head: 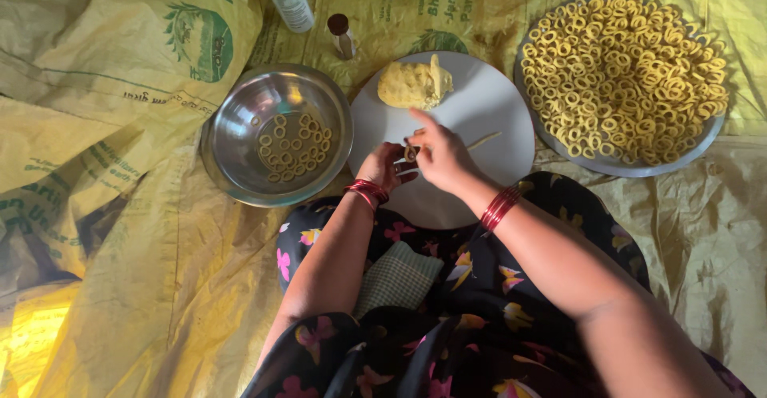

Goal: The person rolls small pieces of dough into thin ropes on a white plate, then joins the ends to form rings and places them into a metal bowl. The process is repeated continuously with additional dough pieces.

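hands – left [383, 166] fingers curled | right [439, 154] pinching, fingertips meeting – wrists bangled, forearms converging

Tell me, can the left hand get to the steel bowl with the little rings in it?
Probably yes. The left hand is over the white plate, right beside the steel bowl, and nothing stands between them. But its fingers are busy pinching a small dough ring together with the right hand.
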